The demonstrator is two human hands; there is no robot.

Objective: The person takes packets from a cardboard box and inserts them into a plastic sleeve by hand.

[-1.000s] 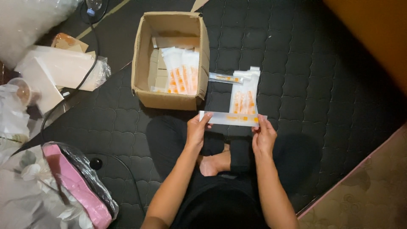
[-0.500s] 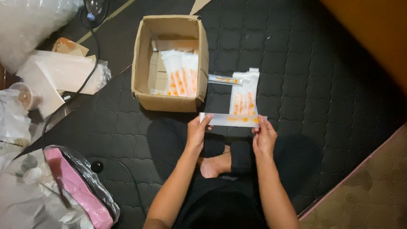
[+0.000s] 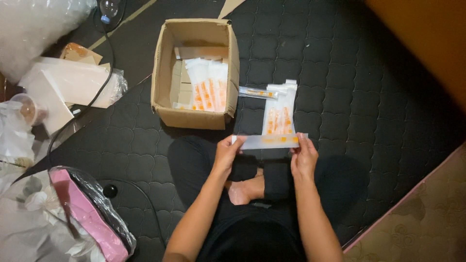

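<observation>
A long, narrow clear packet (image 3: 269,141) with orange marks is held flat above the person's crossed legs, the left hand (image 3: 228,153) pinching its left end and the right hand (image 3: 304,156) its right end. At 12 o'clock lies a pile of like packets (image 3: 278,112); at 10 o'clock, the open cardboard box (image 3: 196,65). Nothing has moved since the earlier frame.

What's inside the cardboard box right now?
Inside the cardboard box lies a stack of clear packets with orange contents, leaning toward its right wall, with pale flat pieces beside and beneath them. What lies under the packets is covered.
</observation>
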